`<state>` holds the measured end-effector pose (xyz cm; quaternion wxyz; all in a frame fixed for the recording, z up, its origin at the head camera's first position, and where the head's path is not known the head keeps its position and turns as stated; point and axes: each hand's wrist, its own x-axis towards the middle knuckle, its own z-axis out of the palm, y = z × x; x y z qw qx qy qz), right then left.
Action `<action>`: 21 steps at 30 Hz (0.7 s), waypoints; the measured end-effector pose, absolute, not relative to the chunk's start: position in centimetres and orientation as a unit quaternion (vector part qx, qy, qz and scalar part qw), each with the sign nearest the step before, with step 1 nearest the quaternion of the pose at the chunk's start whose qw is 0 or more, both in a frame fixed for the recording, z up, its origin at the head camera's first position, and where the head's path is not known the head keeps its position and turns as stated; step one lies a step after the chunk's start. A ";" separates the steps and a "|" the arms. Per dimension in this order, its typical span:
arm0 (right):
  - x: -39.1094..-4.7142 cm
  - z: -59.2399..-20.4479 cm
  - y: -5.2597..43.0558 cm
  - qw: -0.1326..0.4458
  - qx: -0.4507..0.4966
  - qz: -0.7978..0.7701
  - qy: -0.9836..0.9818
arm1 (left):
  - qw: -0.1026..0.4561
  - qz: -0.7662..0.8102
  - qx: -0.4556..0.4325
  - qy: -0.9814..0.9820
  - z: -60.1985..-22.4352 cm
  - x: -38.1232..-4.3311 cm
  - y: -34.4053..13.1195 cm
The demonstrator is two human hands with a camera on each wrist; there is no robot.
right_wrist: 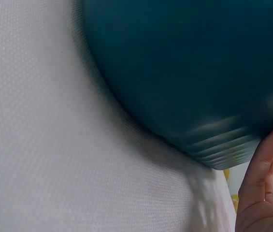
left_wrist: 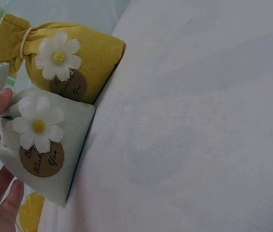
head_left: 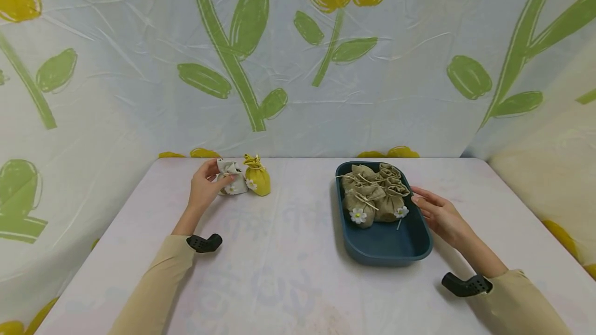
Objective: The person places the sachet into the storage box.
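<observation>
At the far left of the table [head_left: 279, 257], the left hand [head_left: 203, 186] pinches the white pouch [head_left: 238, 186] at its gathered neck, thumb on the near side and fingers behind. The pouch sits near the table's back edge, its white flower [left_wrist: 38, 124] partly covering a round brown label [left_wrist: 42, 162]. It looks light and soft, the cloth likely to give under pressure and unlikely to slip; what fills it is hidden. The neck seems the best hold — the flower could bend or come loose if squeezed.

Just to its right, touching it, stands the yellow pouch [head_left: 258, 179], tied at the neck and apparently just as soft.

Well apart on the right is the blue tub [head_left: 386, 244], with brown pouches [head_left: 360, 204] crowded into its far part. It looks stiff and smooth, perhaps a little slippery — best steadied by rim or wall. The right hand [head_left: 441, 216] touches its right side, fingers loosely extended rather than wrapped round it.
</observation>
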<state>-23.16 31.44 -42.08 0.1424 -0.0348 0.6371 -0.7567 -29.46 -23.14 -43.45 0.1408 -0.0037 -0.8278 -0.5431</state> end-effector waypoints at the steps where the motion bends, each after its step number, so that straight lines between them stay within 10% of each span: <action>1: -23.2 -42.1 31.5 0.142 -0.036 -0.756 0.638 | 0.142 -0.544 -0.002 -0.827 -43.5 -29.4 -23.1; 21: -23.2 -42.1 31.5 0.140 -0.028 -0.740 0.657 | 0.157 -0.547 0.013 -0.822 -43.5 -28.9 -22.5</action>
